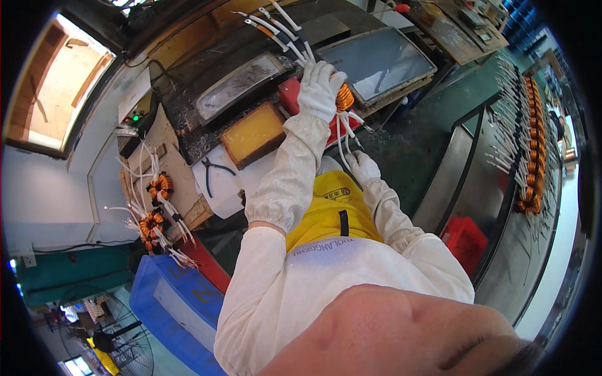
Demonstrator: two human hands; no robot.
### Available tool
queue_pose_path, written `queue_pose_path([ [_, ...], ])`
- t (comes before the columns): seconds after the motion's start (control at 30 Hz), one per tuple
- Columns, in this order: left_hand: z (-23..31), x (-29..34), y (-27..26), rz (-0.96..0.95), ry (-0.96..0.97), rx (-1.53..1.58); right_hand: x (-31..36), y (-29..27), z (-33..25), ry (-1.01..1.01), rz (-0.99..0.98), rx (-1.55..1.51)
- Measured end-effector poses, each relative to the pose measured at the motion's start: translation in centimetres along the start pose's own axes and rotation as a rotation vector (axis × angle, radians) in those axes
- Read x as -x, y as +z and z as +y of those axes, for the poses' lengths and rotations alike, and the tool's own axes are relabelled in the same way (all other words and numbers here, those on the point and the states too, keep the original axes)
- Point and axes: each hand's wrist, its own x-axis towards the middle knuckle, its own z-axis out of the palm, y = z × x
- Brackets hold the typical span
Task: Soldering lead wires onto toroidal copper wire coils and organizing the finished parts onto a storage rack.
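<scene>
While the left hand clasps a ridged copper coil, the right hand's grip is unclear.

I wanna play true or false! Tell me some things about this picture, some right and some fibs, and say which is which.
1. The left hand holds an orange coil. True.
2. The apron is green. False: it is yellow.
3. The pliers lie on a white sheet. True.
4. The right hand is bare. False: it wears a white glove.
5. The blue bin is on the person's right. False: it is on the left.
</scene>
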Motion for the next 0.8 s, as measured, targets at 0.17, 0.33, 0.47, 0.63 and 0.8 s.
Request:
queue_pose_path([
  [0.17,-0.3,0.3,-0.3,-0.005,0.007,0.039,-0.8,0.0,0.4,-0.091,0.027,0.312],
  [0.33,0.1,0.1,-0.5,-0.001,0.023,0.07,-1.6,-1.1,1.1,0.058,-0.017,0.236],
  [0.47,0.1,0.2,-0.6,-0.007,0.013,0.076,-1.3,-1.9,3.0,-0.027,-0.059,0.142],
  [0.63,-0.2,0.6,-0.2,-0.043,-0.005,0.007,-0.7,-3.8,8.8,-0.036,-0.076,0.194],
  [0.8,0.1,0.3,0.3,-0.03,0.001,0.056,-1.8,-8.1,9.4,-0.016,0.248,-0.104],
])
